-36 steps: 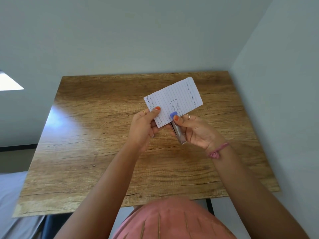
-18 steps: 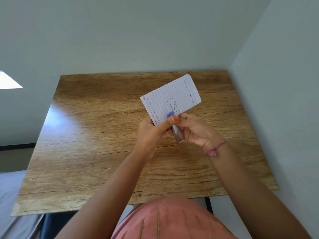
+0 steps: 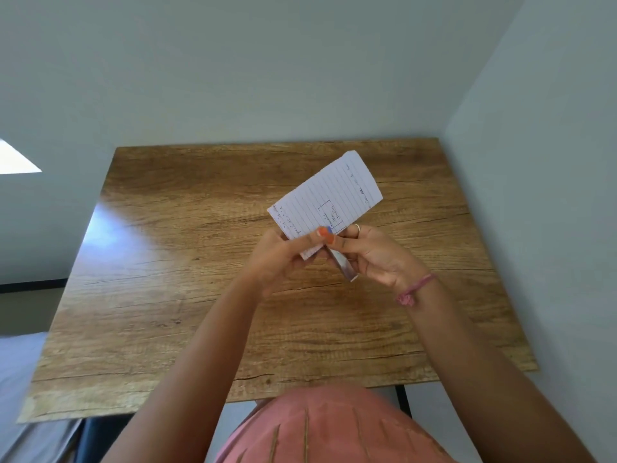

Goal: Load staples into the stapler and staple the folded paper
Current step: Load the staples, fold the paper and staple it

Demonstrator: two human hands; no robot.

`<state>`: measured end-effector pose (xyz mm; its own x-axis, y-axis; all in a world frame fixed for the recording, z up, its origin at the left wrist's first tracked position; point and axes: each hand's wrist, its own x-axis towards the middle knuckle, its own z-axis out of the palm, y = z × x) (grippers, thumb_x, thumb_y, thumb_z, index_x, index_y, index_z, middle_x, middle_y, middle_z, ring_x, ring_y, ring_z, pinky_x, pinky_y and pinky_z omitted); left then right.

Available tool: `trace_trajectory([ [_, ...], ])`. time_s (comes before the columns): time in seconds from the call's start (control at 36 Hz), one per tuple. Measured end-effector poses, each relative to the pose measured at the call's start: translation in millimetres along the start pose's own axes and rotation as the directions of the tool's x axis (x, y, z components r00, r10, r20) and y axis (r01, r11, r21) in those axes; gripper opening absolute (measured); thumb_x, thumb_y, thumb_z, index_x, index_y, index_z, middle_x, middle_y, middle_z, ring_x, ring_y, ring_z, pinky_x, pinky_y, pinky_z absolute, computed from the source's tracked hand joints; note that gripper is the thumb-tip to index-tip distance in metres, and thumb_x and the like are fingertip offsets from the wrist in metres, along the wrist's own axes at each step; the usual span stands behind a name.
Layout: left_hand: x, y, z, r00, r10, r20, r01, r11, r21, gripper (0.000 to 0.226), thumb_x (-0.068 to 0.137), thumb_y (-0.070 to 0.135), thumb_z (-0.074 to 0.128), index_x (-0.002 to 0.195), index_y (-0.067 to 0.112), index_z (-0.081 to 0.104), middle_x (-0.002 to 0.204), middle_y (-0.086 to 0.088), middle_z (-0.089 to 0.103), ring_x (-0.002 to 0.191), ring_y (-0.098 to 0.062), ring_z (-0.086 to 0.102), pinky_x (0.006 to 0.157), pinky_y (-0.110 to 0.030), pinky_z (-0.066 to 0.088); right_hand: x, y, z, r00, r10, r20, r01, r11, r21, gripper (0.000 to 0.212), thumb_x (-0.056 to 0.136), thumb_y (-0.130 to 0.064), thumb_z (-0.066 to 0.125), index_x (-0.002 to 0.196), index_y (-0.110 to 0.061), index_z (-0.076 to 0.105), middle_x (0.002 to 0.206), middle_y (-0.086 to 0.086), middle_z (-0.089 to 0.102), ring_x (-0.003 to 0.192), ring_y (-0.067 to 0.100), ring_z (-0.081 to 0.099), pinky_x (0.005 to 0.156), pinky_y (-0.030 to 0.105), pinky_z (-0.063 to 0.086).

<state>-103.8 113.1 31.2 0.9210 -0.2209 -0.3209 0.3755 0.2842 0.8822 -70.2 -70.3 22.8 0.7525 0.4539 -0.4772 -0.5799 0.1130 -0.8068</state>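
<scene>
Head view: left hand [image 3: 278, 253] pinches folded paper [image 3: 329, 200]; right hand [image 3: 377, 253] grips stapler [image 3: 344, 267].

**Surroundings, non-task items**

Wooden table [image 3: 167, 295]: brown grain finish, glare patch on its left part. Set into a room corner; far edge meets pale wall [image 3: 267, 78], right edge runs along side wall [image 3: 551, 195]. Black table leg [image 3: 403, 401] visible under near edge. Bright light patch [image 3: 16, 160] at left. Grey surface [image 3: 20, 396] lower left, beside the table. Pink ribbed garment [image 3: 334, 432] at bottom centre.
</scene>
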Motion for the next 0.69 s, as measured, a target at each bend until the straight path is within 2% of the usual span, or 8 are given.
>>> trace_trajectory([
  [0.08,0,11,-14,0.999,-0.019,-0.040,0.016,0.997,-0.081,0.048,0.079,0.042,0.067,0.117,0.013,0.064,0.109,-0.009,0.072,0.101,-0.026,0.069,0.075,-0.034,0.057,-1,-3,-4,0.999,0.015,0.037,-0.012,0.996,-0.094,0.024,0.067,-0.017,0.081,0.090,-0.016,0.079,0.107,0.012,0.074,0.096,0.023,0.072,0.088,0.036,0.055],
  [0.14,1,19,-23,0.998,-0.017,-0.057,0.015,0.999,-0.039,0.043,0.081,0.046,0.062,0.108,0.014,0.070,0.099,-0.007,0.073,0.097,-0.024,0.069,0.075,-0.032,0.058,-2,-4,-8,0.998,0.028,0.063,-0.019,0.990,-0.139,0.021,0.067,-0.016,0.080,0.088,-0.016,0.079,0.109,0.011,0.073,0.099,0.023,0.071,0.086,0.034,0.057],
  [0.25,4,33,-31,0.999,-0.040,-0.030,0.043,0.994,0.096,0.040,0.077,0.034,0.070,0.105,0.006,0.067,0.098,-0.010,0.074,0.094,-0.025,0.070,0.070,-0.028,0.058,-1,-6,-12,0.994,0.058,0.094,-0.039,0.980,-0.197,0.027,0.068,-0.014,0.080,0.095,-0.010,0.076,0.111,0.013,0.072,0.101,0.025,0.071,0.080,0.029,0.059],
  [0.39,8,34,-30,0.999,0.006,-0.051,0.008,0.962,0.274,0.050,0.071,0.016,0.077,0.116,0.018,0.056,0.096,-0.010,0.075,0.089,-0.026,0.073,0.066,-0.031,0.059,2,-7,-12,0.994,0.080,0.078,-0.059,0.968,-0.244,0.041,0.070,-0.013,0.079,0.108,-0.002,0.069,0.115,0.016,0.070,0.112,0.033,0.065,0.099,0.045,0.050],
  [0.44,10,32,-30,0.997,0.040,-0.070,-0.016,0.947,0.321,0.051,0.076,0.006,0.075,0.119,0.019,0.051,0.094,-0.007,0.076,0.087,-0.025,0.073,0.065,-0.032,0.059,1,-9,-11,0.993,0.082,0.087,-0.059,0.968,-0.245,0.041,0.070,-0.014,0.079,0.109,-0.003,0.069,0.110,0.012,0.073,0.103,0.028,0.070,0.080,0.036,0.060],
  [0.5,11,29,-31,0.992,0.086,-0.092,-0.046,0.928,0.371,0.054,0.078,0.003,0.074,0.121,0.020,0.048,0.095,-0.004,0.076,0.086,-0.023,0.073,0.066,-0.034,0.059,-2,-11,-9,0.993,0.073,0.093,-0.047,0.964,-0.261,0.039,0.070,-0.015,0.078,0.106,-0.006,0.070,0.099,0.006,0.076,0.085,0.016,0.074,0.057,0.020,0.056],
  [0.61,12,26,-33,0.980,0.169,-0.106,-0.108,0.896,0.432,0.055,0.079,0.001,0.073,0.121,0.027,0.047,0.104,-0.003,0.072,0.089,-0.021,0.073,0.071,-0.040,0.059,-1,-9,-11,0.997,0.063,0.044,-0.047,0.956,-0.289,0.036,0.075,-0.007,0.078,0.110,-0.004,0.068,0.104,0.007,0.075,0.091,0.017,0.073,0.064,0.018,0.055],
  [0.69,9,24,-35,0.968,0.220,-0.125,-0.145,0.887,0.438,0.046,0.081,0.000,0.071,0.109,0.031,0.052,0.106,-0.002,0.071,0.091,-0.021,0.072,0.070,-0.037,0.059,-1,-6,-13,0.999,0.036,-0.007,-0.036,0.940,-0.338,0.032,0.077,-0.005,0.077,0.107,-0.009,0.069,0.095,0.000,0.077,0.081,0.008,0.072,0.062,0.016,0.054],
])
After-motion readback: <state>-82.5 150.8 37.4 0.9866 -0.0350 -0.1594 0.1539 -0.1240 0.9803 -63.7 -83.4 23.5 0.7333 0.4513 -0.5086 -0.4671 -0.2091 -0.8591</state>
